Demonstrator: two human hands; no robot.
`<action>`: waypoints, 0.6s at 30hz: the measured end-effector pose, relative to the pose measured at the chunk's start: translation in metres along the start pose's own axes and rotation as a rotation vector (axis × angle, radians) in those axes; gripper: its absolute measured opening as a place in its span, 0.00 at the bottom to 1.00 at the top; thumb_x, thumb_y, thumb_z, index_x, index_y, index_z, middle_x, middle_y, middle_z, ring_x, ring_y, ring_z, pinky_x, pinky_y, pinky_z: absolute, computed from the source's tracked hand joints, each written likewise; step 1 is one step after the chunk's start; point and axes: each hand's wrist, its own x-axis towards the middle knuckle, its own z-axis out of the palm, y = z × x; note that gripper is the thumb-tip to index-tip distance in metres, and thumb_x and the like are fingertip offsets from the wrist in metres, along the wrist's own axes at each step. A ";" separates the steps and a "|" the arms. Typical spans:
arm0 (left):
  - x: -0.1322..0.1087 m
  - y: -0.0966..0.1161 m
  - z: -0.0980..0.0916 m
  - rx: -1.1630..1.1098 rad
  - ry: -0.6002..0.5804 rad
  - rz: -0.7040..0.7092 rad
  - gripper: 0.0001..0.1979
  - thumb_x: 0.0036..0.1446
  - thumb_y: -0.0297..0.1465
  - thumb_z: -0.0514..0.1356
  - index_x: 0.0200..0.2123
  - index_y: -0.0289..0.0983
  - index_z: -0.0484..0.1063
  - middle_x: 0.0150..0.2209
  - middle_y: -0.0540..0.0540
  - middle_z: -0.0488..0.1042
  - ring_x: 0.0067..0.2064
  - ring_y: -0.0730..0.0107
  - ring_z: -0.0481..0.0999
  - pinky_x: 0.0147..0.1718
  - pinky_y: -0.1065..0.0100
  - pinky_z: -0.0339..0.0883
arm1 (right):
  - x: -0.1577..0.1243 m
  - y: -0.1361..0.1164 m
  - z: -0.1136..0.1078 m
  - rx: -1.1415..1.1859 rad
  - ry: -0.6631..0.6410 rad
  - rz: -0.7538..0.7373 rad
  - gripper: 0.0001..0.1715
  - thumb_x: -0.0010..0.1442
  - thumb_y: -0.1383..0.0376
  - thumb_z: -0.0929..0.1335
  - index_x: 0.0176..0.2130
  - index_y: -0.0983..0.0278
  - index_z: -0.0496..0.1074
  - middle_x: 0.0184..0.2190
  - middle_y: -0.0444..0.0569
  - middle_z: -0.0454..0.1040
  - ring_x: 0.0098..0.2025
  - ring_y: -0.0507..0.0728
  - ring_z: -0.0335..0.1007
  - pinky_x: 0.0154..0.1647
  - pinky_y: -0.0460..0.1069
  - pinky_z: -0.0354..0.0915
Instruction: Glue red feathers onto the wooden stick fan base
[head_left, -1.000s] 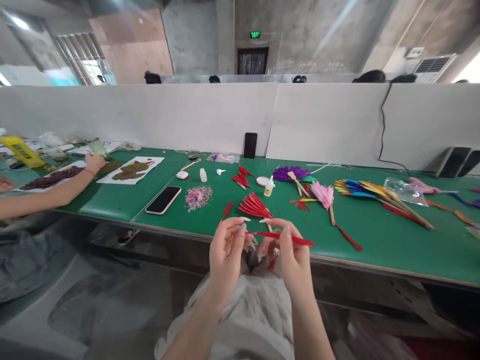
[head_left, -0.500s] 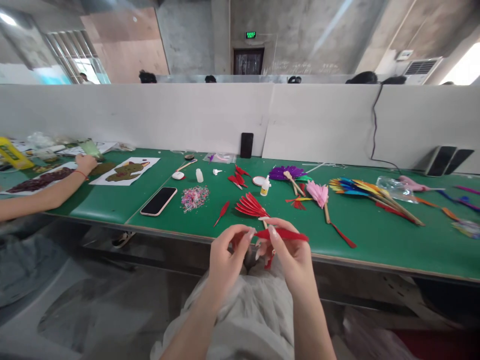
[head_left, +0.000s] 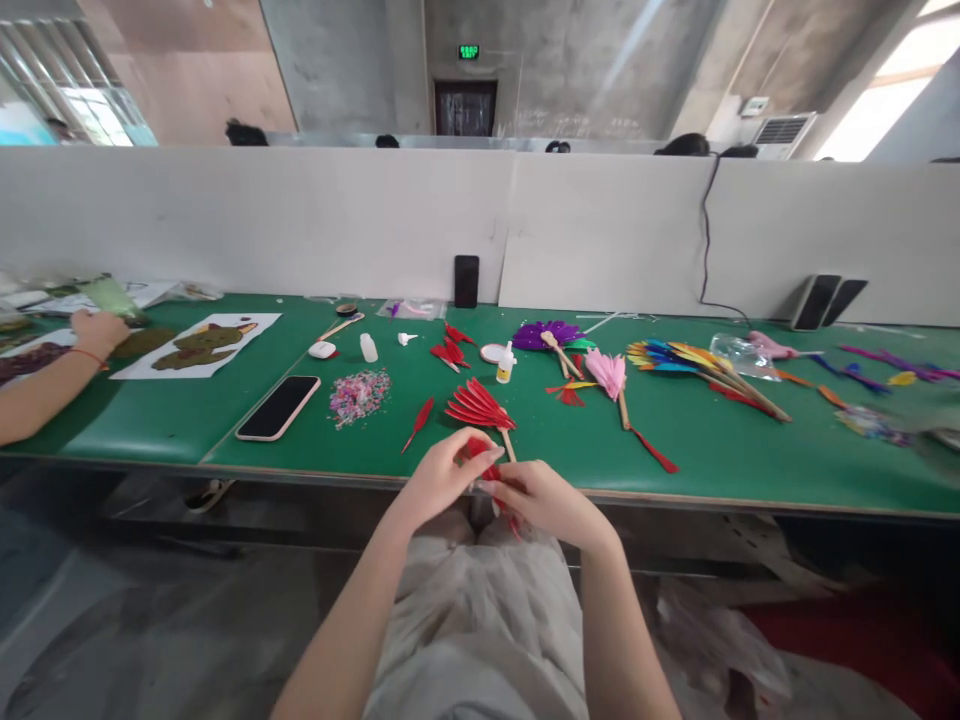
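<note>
My left hand (head_left: 444, 472) and my right hand (head_left: 538, 497) meet at the table's near edge, fingers closed on a red feather (head_left: 480, 452). It is partly hidden by the fingers. Below them hangs a bit of red, perhaps a tassel (head_left: 514, 524). Just beyond lies a fan of red feathers (head_left: 480, 405) with a wooden handle (head_left: 508, 440). A single red feather (head_left: 418, 424) rests to its left, and several more red feathers (head_left: 450, 351) lie farther back. A small glue bottle (head_left: 505, 364) stands upright behind the fan.
Left on the green table (head_left: 360, 450) are a phone (head_left: 279, 408), a pile of beads (head_left: 360, 397) and a white bottle (head_left: 368, 347). Purple (head_left: 544, 336), pink (head_left: 604, 372) and multicoloured feather fans (head_left: 690, 362) lie right. A co-worker's arm (head_left: 60, 375) reaches in at far left.
The view has shifted slightly right. The red feather, which pointed rightward across my right hand, now sits at my left fingers, with my right fingers closed in beside it.
</note>
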 end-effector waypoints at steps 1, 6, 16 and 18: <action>0.011 -0.005 -0.002 0.002 -0.047 0.006 0.13 0.57 0.42 0.57 0.33 0.37 0.70 0.29 0.50 0.72 0.30 0.71 0.71 0.28 0.73 0.63 | 0.004 0.003 -0.001 0.012 -0.013 0.007 0.23 0.63 0.56 0.62 0.20 0.63 0.65 0.13 0.38 0.61 0.17 0.49 0.55 0.18 0.43 0.52; 0.085 -0.032 -0.019 0.052 0.050 0.015 0.12 0.55 0.41 0.59 0.31 0.36 0.69 0.23 0.51 0.71 0.23 0.72 0.70 0.25 0.72 0.62 | 0.016 0.033 -0.017 -0.075 0.259 0.105 0.22 0.63 0.53 0.62 0.27 0.64 0.72 0.18 0.43 0.71 0.20 0.52 0.65 0.22 0.45 0.59; 0.199 -0.071 -0.017 0.299 0.016 0.185 0.09 0.50 0.33 0.63 0.35 0.36 0.72 0.36 0.47 0.76 0.36 0.68 0.73 0.38 0.68 0.63 | 0.044 0.088 -0.009 -0.329 0.631 0.060 0.25 0.62 0.55 0.63 0.55 0.63 0.67 0.54 0.59 0.68 0.56 0.64 0.65 0.54 0.59 0.64; 0.205 -0.075 -0.014 0.325 -0.043 0.183 0.08 0.50 0.34 0.63 0.33 0.36 0.73 0.35 0.47 0.77 0.36 0.67 0.73 0.38 0.67 0.63 | 0.051 0.090 -0.003 -0.366 0.582 0.056 0.30 0.62 0.55 0.64 0.60 0.63 0.62 0.60 0.60 0.62 0.61 0.64 0.58 0.59 0.60 0.59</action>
